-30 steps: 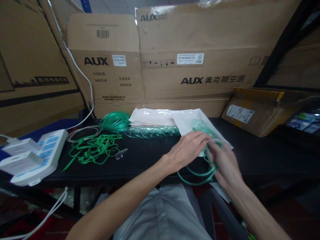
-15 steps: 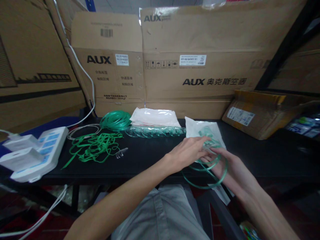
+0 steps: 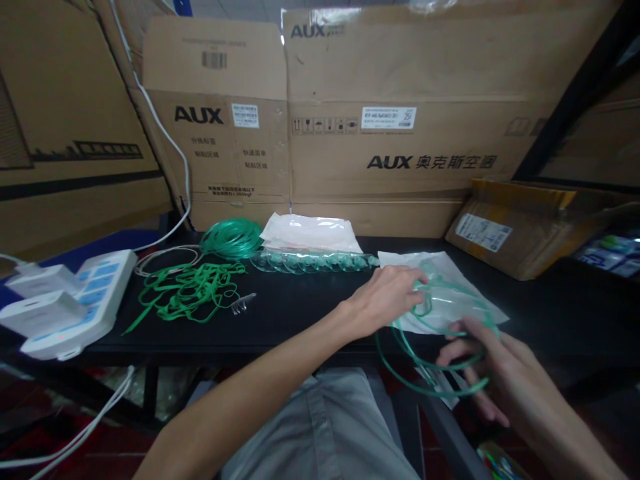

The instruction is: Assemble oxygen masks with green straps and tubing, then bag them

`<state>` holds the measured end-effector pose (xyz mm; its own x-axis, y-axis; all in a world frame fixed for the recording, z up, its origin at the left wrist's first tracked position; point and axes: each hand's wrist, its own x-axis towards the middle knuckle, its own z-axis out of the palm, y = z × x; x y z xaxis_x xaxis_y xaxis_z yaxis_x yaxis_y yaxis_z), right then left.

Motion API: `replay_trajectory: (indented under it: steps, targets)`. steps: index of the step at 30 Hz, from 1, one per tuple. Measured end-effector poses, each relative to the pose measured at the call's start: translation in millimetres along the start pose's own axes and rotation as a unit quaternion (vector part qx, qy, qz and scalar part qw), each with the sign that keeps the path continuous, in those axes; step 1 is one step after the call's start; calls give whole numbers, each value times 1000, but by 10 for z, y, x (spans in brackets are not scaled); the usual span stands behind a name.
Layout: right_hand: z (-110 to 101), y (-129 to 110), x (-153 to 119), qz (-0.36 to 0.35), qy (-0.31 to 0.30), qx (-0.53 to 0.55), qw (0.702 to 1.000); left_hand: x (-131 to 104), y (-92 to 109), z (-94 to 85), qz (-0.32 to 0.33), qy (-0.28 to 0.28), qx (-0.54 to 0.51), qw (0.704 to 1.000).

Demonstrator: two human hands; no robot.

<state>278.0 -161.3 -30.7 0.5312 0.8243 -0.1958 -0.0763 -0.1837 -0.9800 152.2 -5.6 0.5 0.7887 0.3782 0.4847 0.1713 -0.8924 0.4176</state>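
Observation:
My left hand [image 3: 393,297] rests at the left edge of a white pouch [image 3: 465,313], fingers curled and closed on clear green tubing [image 3: 425,388]. Loops of this tubing reach across to my right hand [image 3: 487,360], hooked among its bent, partly spread fingers, and hang past the table's front edge. My right hand is blurred by motion. Other clear green plastic lies on the pouch near my left fingertips, its shape hard to make out. A row of nested clear green plastic masks [image 3: 315,262] sits left of the pouch.
Behind the masks are white packets [image 3: 310,231]. Farther left lie coiled green tubing [image 3: 231,239], tangled green straps [image 3: 190,293], small clear pieces [image 3: 243,304] and a white power strip [image 3: 100,300]. An open carton [image 3: 505,227] stands right; tall cardboard [image 3: 325,180] lines the back.
My right hand has moved right and toward me, away from my left hand, spreading the tubing loops. The pouch now lies flatter and more of it shows.

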Motion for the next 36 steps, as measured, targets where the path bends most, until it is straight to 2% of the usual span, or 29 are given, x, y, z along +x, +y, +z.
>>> replay_trajectory:
  steps: [3,10,12,15,17,19,21,24,27,30,34,36]
  targets:
    - [-30,-11,21,-35,42,24,998,3,12,-14,9,-7,-15,1000]
    - [-104,32,31,-22,48,130,990,-25,19,79,-6,-25,-48,999]
    - [-133,58,-1,-33,47,111,992,-48,4,135,-2,-30,-55,998]
    - [-214,119,-70,-50,79,11,996,-98,2,193,9,-22,-43,999]
    - [-284,183,-108,-35,86,-55,994,-133,22,188,8,-6,-8,1000]
    - [-330,257,-135,2,50,-81,995,-160,48,152,-3,6,46,999]
    - [-312,326,-161,46,-15,-77,996,-176,57,107,-12,7,96,995]
    - [-149,386,-194,88,-94,-14,992,-194,18,67,-30,1,129,991]
    - [51,374,-199,85,-112,90,986,-212,-61,55,-55,-15,124,991]
    - [114,308,-178,89,-48,178,979,-224,-125,20,-48,-17,109,993]
    - [-11,216,-150,61,86,230,967,-244,-103,-57,-20,2,85,996]
    - [-65,200,-137,29,120,248,961,-271,-37,-67,-21,5,77,997]
